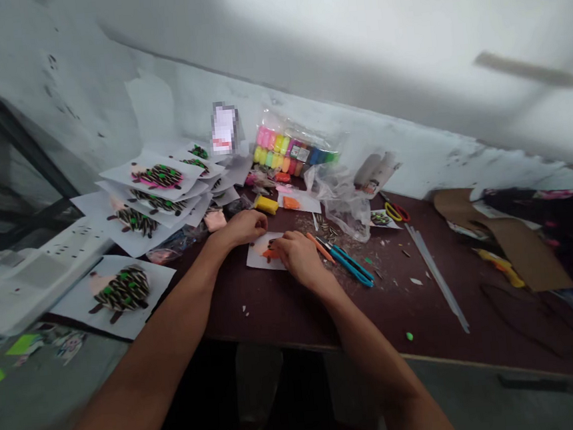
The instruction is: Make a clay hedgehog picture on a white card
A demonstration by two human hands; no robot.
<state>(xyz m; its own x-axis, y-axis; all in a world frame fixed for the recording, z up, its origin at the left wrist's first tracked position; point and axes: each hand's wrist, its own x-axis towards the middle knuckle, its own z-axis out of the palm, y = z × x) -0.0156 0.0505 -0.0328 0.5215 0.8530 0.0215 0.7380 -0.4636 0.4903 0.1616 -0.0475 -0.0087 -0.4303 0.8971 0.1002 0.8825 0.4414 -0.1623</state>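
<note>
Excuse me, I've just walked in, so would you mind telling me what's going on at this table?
A person is working with both bare hands on a small white paper card on a dark maroon table. The left hand rests at the card's top edge, while the right hand touches orange modelling clay on it. Striped seeds lie nearby, and white sheets bearing hedgehog figures are piled to the left.

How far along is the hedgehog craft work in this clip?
Done: several seed-covered hedgehogs on paper sheets, piled at the desk's left. In hand: orange clay on a white card, under the left hand and right hand. Remaining: loose seeds nearby.
</note>
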